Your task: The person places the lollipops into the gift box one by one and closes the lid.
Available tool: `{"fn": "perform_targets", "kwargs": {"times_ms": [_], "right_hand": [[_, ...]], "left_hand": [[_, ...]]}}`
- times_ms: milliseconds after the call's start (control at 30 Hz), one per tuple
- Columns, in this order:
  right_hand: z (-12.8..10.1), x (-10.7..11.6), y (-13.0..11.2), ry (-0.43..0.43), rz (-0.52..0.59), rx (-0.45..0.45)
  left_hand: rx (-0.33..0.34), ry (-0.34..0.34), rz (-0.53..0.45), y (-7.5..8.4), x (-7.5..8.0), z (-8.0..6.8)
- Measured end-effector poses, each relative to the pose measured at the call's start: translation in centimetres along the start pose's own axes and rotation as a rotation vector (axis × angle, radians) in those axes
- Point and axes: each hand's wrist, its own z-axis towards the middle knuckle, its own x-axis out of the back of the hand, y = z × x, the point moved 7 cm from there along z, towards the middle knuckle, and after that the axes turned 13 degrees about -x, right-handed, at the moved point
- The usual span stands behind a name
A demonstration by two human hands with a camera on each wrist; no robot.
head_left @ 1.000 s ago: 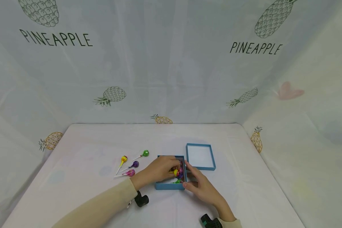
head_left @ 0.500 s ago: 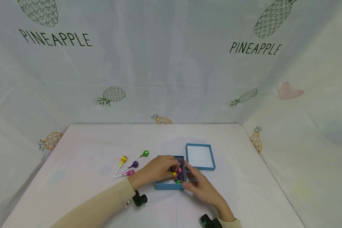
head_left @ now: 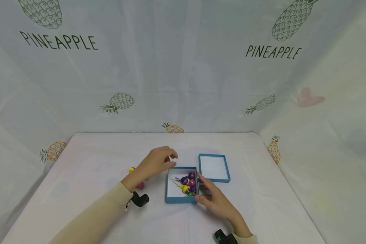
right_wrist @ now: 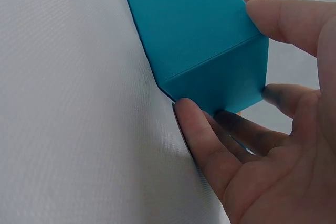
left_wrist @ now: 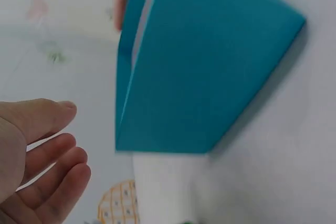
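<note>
Head view: blue box (head_left: 182, 198), open, lying toward the near middle of the white table (head_left: 94, 152). Contents: several wrapped lollipops (head_left: 187, 183) in purple, pink, yellow and green, gathered against the box's right wall, sticks pointing left over the white floor.

Right hand (head_left: 215, 200): fingers and thumb curled round the box's near right corner, thumb on the right wall. The right wrist view shows this closer (right_wrist: 273, 145), fingertips pressed to the blue outer wall (right_wrist: 210, 51); the contents are hidden there.

Left hand (head_left: 157, 162): raised above the table just beyond the box's far left corner, fingers loosely bent, holding nothing. The left wrist view gives the relaxed fingers (left_wrist: 47, 177) beside a blue outer wall of the box (left_wrist: 210, 72), apart from it.

Lid (head_left: 214, 168): blue, white inside, lying open side up just beyond the box's far right corner.

Loose lollipops: one yellow (head_left: 131, 169) and one pink (head_left: 140, 185), left of the box, partly hidden behind the left forearm; seen only from the head.
</note>
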Motion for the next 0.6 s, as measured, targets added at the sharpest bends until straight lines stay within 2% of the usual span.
{"fn": "perform_targets", "kwargs": {"times_ms": [100,200,333,600], "right_hand": [[-0.1,0.0,-0.2,0.0,-0.003,-0.001],[-0.2,0.0,-0.3,0.002,-0.012,0.002],[-0.3,0.1,-0.3,0.003,-0.015,0.007],[-0.2,0.0,-0.3,0.003,-0.014,0.018]], "left_hand": [[0.062,0.025,-0.001,-1.9,1.5,-0.6],[0.122,0.015,-0.005,-3.8,1.9,-1.3],[0.199,-0.011,-0.027,-5.9,1.7,-2.3],[0.295,-0.061,-0.082,-8.0,0.8,-3.9]]}}
